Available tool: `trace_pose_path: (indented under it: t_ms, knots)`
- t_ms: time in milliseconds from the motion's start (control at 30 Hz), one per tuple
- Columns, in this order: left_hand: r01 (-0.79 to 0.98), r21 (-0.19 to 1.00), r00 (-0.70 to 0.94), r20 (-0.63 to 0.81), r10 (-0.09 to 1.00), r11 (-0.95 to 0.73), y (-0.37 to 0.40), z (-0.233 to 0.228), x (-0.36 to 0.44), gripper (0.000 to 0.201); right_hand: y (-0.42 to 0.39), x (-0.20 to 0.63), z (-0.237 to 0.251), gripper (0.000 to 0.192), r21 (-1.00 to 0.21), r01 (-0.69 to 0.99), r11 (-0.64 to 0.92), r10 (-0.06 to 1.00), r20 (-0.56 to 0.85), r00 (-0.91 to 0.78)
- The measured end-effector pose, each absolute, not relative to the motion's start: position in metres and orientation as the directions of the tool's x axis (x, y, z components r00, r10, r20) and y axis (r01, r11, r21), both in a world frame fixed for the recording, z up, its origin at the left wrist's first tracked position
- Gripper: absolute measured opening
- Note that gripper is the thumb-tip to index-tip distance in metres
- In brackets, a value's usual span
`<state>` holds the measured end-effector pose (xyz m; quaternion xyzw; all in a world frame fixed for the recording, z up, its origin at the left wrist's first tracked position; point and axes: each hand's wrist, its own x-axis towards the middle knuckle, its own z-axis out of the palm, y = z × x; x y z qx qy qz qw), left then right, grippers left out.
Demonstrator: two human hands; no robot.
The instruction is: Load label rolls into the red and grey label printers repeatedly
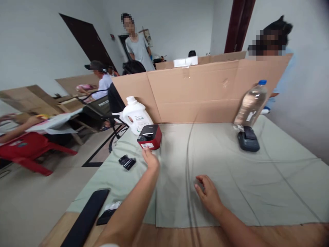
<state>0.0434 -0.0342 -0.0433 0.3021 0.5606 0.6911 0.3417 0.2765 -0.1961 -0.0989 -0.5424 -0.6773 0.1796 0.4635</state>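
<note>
My left hand (pixel 151 160) reaches forward over the grey-green cloth (pixel 257 178), its fingertips just short of a small red and black box-shaped device (pixel 149 136). Whether it touches the device I cannot tell; it holds nothing. My right hand (pixel 208 193) rests palm down on the cloth nearer to me, fingers slightly spread and empty. A small black object (pixel 127 162) lies on the cloth left of my left hand.
A white jug (pixel 136 115) stands behind the red device. A clear water bottle (pixel 250 104) leans over a dark device (pixel 248 140) at right. A cardboard screen (pixel 205 92) walls the table's far side. Black flat items (pixel 87 216) lie at the near left edge. Other people sit and stand beyond.
</note>
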Motion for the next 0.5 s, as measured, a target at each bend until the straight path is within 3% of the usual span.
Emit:
trace_pose_path:
  t_ms: [67,100,200,267,367,433,500]
  knots:
    - [-0.103,0.987,-0.586,0.041,0.809,-0.125,-0.074,-0.067,0.08,0.028,-0.207,0.275,-0.097,0.018,-0.748,0.562,0.352,0.906,0.423,-0.004]
    - [-0.004,0.993,-0.537,0.099,0.838,-0.119,-0.093,-0.077,0.095,0.029,-0.213,0.275,-0.097,0.017,-0.75,0.551,0.366,0.908,0.418,-0.034]
    - [0.181,0.955,-0.309,0.283,0.908,-0.236,-0.13,-0.096,0.118,0.032,-0.22,0.292,-0.097,0.02,-0.716,0.525,0.459,0.885,0.42,-0.201]
    - [0.236,0.932,-0.186,0.321,0.929,-0.275,-0.137,-0.097,0.121,0.033,-0.201,0.321,-0.094,0.026,-0.646,0.585,0.49,0.866,0.438,-0.241]
    - [0.3,0.913,-0.086,0.315,0.945,-0.277,-0.134,-0.091,0.12,0.031,-0.142,0.391,-0.079,0.041,-0.521,0.826,0.217,0.864,0.496,0.086]
    - [0.332,0.899,-0.038,0.316,0.948,-0.286,-0.132,-0.089,0.121,0.03,-0.099,0.442,-0.066,0.064,-0.485,0.869,-0.1,0.746,0.541,0.388]
    - [0.358,0.888,-0.002,0.311,0.95,-0.29,-0.132,-0.088,0.123,0.03,-0.069,0.485,-0.056,0.084,-0.512,0.827,-0.231,0.601,0.593,0.536]
